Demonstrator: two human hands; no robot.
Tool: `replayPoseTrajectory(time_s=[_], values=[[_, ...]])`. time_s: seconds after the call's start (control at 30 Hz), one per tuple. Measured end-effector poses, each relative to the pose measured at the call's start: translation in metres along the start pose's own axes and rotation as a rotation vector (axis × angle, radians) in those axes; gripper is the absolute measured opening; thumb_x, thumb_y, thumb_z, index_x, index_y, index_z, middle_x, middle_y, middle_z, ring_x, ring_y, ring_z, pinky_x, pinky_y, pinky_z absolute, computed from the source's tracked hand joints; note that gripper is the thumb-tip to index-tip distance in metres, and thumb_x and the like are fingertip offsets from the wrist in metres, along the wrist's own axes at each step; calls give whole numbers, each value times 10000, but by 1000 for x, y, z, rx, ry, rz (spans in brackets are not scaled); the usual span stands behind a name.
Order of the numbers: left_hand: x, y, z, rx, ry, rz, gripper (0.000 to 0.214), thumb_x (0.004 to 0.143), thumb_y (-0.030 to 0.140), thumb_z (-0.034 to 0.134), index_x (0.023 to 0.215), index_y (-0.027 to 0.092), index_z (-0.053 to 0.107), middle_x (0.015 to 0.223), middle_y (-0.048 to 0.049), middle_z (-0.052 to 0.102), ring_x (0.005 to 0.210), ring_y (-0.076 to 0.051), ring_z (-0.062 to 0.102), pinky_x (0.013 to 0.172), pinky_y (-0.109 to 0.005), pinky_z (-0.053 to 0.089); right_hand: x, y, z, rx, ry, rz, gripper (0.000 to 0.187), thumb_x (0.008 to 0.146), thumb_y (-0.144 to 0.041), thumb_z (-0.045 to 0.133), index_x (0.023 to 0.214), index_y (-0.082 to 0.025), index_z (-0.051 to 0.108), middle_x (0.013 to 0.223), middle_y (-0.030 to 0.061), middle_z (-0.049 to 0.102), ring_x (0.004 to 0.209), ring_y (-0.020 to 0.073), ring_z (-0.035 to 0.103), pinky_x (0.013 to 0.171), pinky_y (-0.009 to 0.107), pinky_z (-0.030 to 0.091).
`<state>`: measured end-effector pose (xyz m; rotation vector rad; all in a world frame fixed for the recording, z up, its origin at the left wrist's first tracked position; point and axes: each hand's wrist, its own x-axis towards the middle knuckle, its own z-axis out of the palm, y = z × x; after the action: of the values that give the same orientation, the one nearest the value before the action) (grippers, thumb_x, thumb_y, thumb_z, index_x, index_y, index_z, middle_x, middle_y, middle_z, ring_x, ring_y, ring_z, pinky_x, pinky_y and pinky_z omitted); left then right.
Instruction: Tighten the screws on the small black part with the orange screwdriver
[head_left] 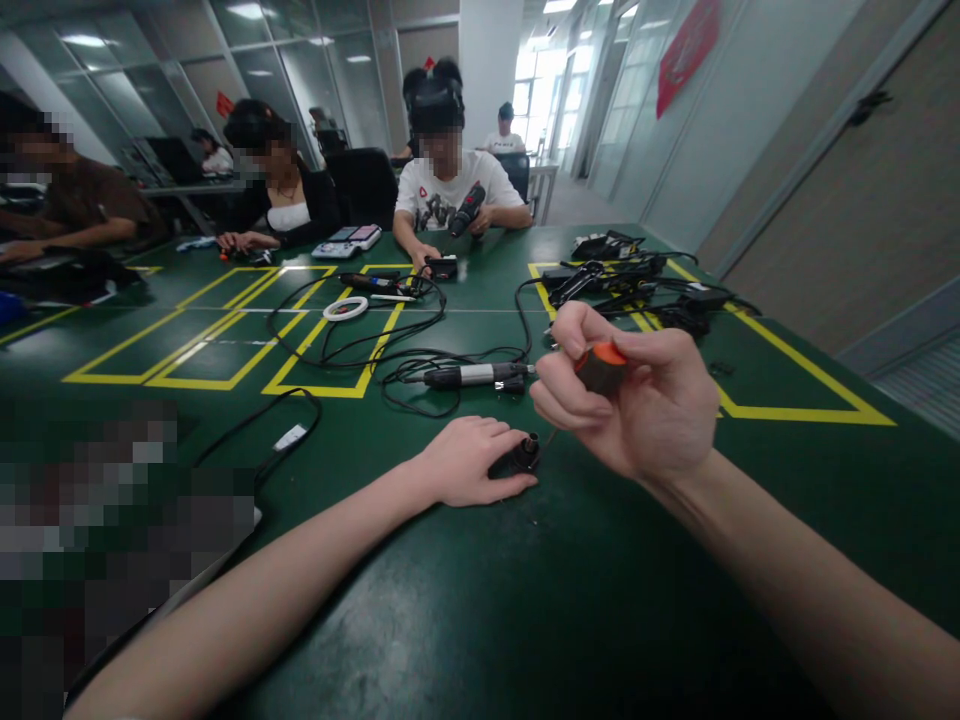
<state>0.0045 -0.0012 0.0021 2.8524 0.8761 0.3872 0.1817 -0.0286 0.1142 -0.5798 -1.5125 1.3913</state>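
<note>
My right hand (pixel 630 400) is raised above the green table, its fingers wrapped round the dark handle of a screwdriver (pixel 602 370) with an orange end. Only a bit of the thin shaft shows below the fingers, slanting down toward my left hand. On the tabletop, my left hand (pixel 476 460) grips a small black part (pixel 527 453) between thumb and fingers. A short round post stands up from that part; the rest of it is partly covered by the hand. Whether the screwdriver tip touches the black part I cannot tell.
Just beyond my hands lies a grey-and-black corded electric screwdriver (pixel 472 376) among looped cables. A white ring (pixel 346 308) sits farther left, and a heap of black cables and devices (pixel 622 280) at the back right. Across the table (pixel 420 620), a person holds a power drill (pixel 469 209).
</note>
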Motion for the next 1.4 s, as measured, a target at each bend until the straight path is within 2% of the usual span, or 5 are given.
replayPoseTrajectory(time_s=[0.3,0.63,0.83,1.07,1.4], values=[[-1,0,0,-4,-12,0,377,980,532,586,1088,174,636,933,-66,721,880,-224,701,790,-321,503,8,3,-7,258,-127,-6,396,1002,-366,479,641,-203,479,556,-52,357,461,91,291,456,227,294],[-2,-1,-1,-39,-7,-11,375,977,518,584,1097,168,644,1026,-90,747,961,-252,720,855,-343,538,7,6,-7,367,-189,-18,286,958,-332,566,715,-181,558,611,-30,511,461,88,393,466,234,306],[-3,-3,1,-32,12,-2,398,980,547,562,1106,179,650,1012,-98,738,967,-249,715,884,-349,544,4,9,-4,379,-235,21,409,1009,-474,507,714,-191,537,485,-89,329,416,72,238,431,217,243],[-3,-3,2,-28,16,2,381,982,543,564,1075,183,651,970,-82,730,931,-238,707,853,-337,531,5,8,-5,373,-208,0,262,950,-355,564,746,-194,530,587,-46,497,434,75,342,430,220,275],[-2,-1,-1,-9,18,8,353,971,519,592,1039,177,648,909,-62,722,836,-222,688,749,-319,499,5,10,-6,388,-154,4,338,952,-480,578,757,-218,491,476,-106,329,398,64,205,418,193,242]])
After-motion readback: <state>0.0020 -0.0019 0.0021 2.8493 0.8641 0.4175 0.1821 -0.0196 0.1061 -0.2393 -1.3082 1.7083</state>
